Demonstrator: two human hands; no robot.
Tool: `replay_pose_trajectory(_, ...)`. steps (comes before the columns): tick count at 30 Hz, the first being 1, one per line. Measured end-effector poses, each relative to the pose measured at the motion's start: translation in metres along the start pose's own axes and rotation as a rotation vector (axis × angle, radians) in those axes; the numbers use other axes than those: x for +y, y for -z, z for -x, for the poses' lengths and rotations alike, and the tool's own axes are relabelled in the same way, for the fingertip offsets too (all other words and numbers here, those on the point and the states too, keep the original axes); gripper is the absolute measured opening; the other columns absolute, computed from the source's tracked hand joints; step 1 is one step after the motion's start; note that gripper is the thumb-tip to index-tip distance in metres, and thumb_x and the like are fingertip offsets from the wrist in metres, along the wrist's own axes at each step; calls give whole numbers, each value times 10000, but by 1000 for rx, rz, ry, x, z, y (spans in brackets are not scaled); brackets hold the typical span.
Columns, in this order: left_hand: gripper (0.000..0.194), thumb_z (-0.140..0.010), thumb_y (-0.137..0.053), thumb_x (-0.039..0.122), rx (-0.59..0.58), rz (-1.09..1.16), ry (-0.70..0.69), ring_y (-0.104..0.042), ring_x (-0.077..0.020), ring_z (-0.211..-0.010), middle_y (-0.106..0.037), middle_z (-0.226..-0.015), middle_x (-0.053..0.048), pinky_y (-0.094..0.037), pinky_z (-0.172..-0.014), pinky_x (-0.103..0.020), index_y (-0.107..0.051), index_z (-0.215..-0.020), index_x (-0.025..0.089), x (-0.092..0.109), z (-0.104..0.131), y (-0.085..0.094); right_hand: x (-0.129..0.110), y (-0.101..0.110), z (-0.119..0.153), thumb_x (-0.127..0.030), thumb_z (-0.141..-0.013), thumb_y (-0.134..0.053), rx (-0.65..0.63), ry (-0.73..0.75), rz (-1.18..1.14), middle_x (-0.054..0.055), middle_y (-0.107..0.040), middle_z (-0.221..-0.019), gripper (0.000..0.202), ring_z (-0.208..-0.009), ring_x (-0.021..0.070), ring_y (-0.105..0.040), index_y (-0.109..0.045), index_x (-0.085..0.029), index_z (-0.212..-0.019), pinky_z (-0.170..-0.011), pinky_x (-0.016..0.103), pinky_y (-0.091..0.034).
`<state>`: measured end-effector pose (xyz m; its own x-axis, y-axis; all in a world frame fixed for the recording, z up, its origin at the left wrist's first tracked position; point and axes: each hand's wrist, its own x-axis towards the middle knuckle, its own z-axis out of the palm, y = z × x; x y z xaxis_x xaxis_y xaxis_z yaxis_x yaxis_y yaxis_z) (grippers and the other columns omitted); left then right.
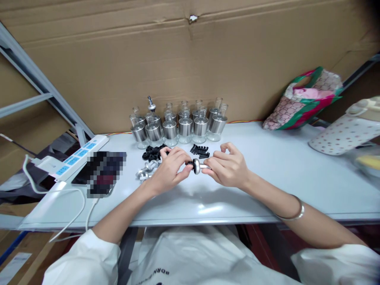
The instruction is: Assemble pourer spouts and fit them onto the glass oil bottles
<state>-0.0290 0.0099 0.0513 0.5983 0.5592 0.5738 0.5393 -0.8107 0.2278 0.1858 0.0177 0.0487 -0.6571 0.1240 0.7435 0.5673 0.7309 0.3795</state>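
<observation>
Left hand (172, 168) pinches the black end, right hand (227, 166) the stem of the metal pourer (196, 166) between them; looks light, stiff, kinda slippery; grab the collar.

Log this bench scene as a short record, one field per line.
Left hand: pinching the black end of a metal-and-black piece
Right hand: holding that piece's metal stem
Nearby: black parts, loose metal parts, small black pegs
Behind: metal-banded glass bottles, one topped by a spout
Far right: patterned bag, spotted container
Far left: power strip
</observation>
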Motion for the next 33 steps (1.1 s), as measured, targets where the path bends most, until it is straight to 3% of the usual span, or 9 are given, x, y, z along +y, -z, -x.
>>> replay_pose_trajectory(6, 275, -970, -342, 375, 0, -129, -73, -546, -196, -906, -642, -959, -77, -275, -836, -361, -522, -976, 167, -8, 6, -12, 8, -5, 7, -385, -988, -351, -75, -7, -61, -3, -582, -568, 412, -540, 131, -423, -578, -179, -714, -647, 308, -282)
replay_pose_trajectory(11, 215, -969, -371, 357, 123, -261, -180, -590, -184, -862, -668, -947, -68, -258, -851, -365, -477, -997, 172, -13, 8, -14, 5, -3, 7, -329, -981, -356, -120, -136, -269, 11, -573, -556, 392, -513, 125, -446, -559, -173, -684, -641, 295, -339)
replay_pose_trajectory(14, 210, -981, -328, 345, 158, -260, -202, -598, -170, -826, -674, -921, -52, -264, -849, -363, -455, -993, 178, -14, 7, -13, -2, 1, 2, -381, -984, -308, -239, -286, -541, -12, -498, -497, 463, -459, 106, -401, -486, -184, -605, -587, 275, -345)
replay_pose_trajectory(19, 278, -973, -270, 382, 141, -220, -250, -588, -168, -771, -659, -851, -43, -292, -834, -368, -455, -970, 174, -11, 7, -15, -11, 5, -6, -546, -952, -288, -555, -732, -1293, -67, -355, -429, 527, -383, 70, -322, -357, -201, -560, -449, 235, -298)
replay_pose_trajectory(22, 241, -942, -266, 302, 183, -270, -303, -540, -161, -654, -611, -716, -18, -302, -793, -373, -460, -872, 177, -9, 5, -14, -20, 1, -5, -622, -894, -374, -564, -860, -1538, -85, -330, -448, 524, -374, 56, -282, -365, -200, -584, -418, 227, -265)
replay_pose_trajectory(25, 234, -908, -268, 265, 231, -350, -342, -484, -156, -576, -557, -631, 3, -282, -735, -376, -460, -800, 187, -10, 3, -11, -30, -2, -4, -617, -881, -412, -465, -908, -1502, -75, -343, -484, 514, -404, 56, -300, -373, -195, -590, -415, 217, -255)
replay_pose_trajectory(28, 248, -898, -251, 245, 197, -365, -360, -435, -141, -527, -528, -594, 18, -269, -686, -358, -456, -768, 193, -12, 0, -6, -36, -2, -2, -545, -934, -358, -421, -859, -1326, -62, -366, -476, 493, -409, 63, -323, -373, -194, -587, -417, 211, -268)
replay_pose_trajectory(33, 270, -897, -226, 222, 157, -311, -367, -389, -127, -499, -515, -570, 29, -277, -669, -341, -443, -739, 190, -12, -4, -3, -27, -5, 0, -345, -985, -346, -137, -340, -663, -29, -467, -489, 416, -465, 89, -398, -472, -179, -625, -545, 236, -353)
